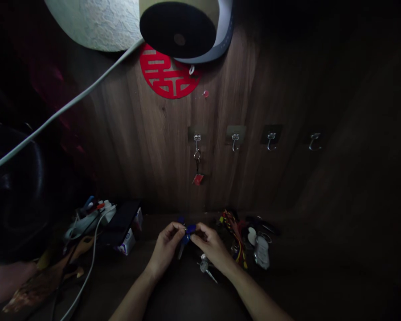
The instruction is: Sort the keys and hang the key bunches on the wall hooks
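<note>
Both hands meet over the dark shelf, fingers pinched around a small bunch of blue-headed keys (186, 237). My left hand (169, 240) grips the bunch from the left, and one key blade points down below its fingertips. From the other side my right hand (209, 243) holds a blue piece of the same bunch between thumb and finger. Just under the right hand lie silver keys (205, 266) on the shelf. To the right of that hand are a tangle of red and yellow cords (235, 236) and a grey key fob (261, 252) with a ring.
Metal hooks (235, 141) line the wooden wall; the leftmost holds a ring with a red tag (198, 179). Above are a red paper cut-out (169, 80) and a lamp-like round object (178, 29). A white cable (70, 104) crosses the left, over a power strip (105, 209) and small boxes (127, 241).
</note>
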{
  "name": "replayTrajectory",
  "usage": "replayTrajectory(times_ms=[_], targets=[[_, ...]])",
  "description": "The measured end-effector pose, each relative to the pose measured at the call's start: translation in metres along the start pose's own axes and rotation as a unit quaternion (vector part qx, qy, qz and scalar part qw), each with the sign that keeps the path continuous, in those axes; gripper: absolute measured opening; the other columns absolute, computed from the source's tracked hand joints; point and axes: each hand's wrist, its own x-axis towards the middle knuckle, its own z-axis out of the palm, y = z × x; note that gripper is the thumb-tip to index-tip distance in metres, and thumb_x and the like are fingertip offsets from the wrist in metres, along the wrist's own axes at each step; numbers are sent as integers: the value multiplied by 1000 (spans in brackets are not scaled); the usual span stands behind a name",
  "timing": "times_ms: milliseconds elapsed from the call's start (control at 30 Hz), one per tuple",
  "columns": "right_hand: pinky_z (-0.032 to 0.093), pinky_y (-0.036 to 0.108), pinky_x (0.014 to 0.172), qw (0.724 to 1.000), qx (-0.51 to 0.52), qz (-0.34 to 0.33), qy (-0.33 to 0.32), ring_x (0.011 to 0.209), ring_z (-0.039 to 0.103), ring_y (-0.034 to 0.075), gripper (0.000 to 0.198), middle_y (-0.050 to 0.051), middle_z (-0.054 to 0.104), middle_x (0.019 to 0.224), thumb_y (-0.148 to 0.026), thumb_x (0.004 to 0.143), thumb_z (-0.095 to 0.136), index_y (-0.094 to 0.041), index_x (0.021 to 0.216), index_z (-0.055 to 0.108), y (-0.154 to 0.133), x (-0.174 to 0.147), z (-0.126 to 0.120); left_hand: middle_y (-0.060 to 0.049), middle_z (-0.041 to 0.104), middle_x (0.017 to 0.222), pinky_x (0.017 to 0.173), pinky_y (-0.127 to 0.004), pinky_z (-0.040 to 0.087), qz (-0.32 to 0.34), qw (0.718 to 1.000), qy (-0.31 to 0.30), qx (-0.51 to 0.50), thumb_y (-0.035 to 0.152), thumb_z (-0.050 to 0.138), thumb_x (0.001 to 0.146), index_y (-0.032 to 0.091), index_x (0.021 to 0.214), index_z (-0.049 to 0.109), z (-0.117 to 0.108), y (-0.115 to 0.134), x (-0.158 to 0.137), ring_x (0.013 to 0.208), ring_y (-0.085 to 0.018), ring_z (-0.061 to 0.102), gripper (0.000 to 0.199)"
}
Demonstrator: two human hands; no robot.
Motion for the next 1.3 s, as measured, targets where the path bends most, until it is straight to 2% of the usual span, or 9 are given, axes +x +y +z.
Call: replayTrajectory(times_ms=[167,300,367,433,700,900,1033,1167,1300], targets=[[36,22,54,1000,-22,10,8,58,45,11,13,-4,50,61,-31,76,54,-18,71,55,-9,-2,-1,-3,64,84,78,-29,44,114,975,21,188,35,50,84,19,85,60,-9,3,-1,83,-18,59,19],[34,22,51,998,-37,9,45,56,44,12,19,-4,47,59,-36,75,54,-20,66,51,-14,-2,-2,-1,68,88,105,-43,23,214,876,88,423,28,45,87,23,90,61,-29,21,-2,86,-19,61,17],[35,22,51,998,-44,9,53,56,44,12,19,-4,46,59,-36,74,54,-20,65,50,-14,-1,-2,-1,70,82,107,-46,16,200,833,128,499,28,43,88,23,88,62,-36,33,-1,82,-19,62,19],[36,22,53,997,-52,6,54,58,45,13,18,-4,46,60,-36,74,54,-20,65,50,-14,0,-2,-2,70,75,105,-46,19,163,805,141,553,30,41,88,23,84,63,-40,46,0,78,-20,63,23],[36,24,55,996,-73,-4,54,62,46,14,16,-2,48,63,-34,76,50,-20,67,50,-12,-1,-5,-7,73,71,98,-51,26,-2,750,65,658,43,44,87,20,78,66,-48,71,4,76,-25,68,33],[36,23,53,996,-72,-6,61,59,45,14,17,-3,47,61,-35,75,50,-21,65,49,-14,0,-6,-15,73,86,90,-48,36,-63,732,32,677,43,43,88,16,86,67,-52,73,4,87,-30,67,36],[36,23,53,995,-74,-12,66,59,45,14,17,-3,47,60,-34,75,49,-20,65,49,-13,0,-7,-15,72,82,87,-48,37,-66,728,34,681,43,45,87,15,83,67,-55,74,4,84,-31,68,35],[39,23,56,992,-93,-32,85,61,48,14,16,-3,50,62,-31,76,49,-20,65,50,-16,-1,-7,-7,73,73,98,-50,27,1,760,64,646,40,46,87,19,79,65,-50,74,2,76,-24,68,29],[41,24,61,982,-140,-91,90,64,52,14,11,-2,53,65,-23,77,49,-21,66,51,-21,-4,-6,-1,72,86,106,-48,20,133,839,23,527,33,46,88,24,88,64,-25,65,-1,85,-19,66,20]])
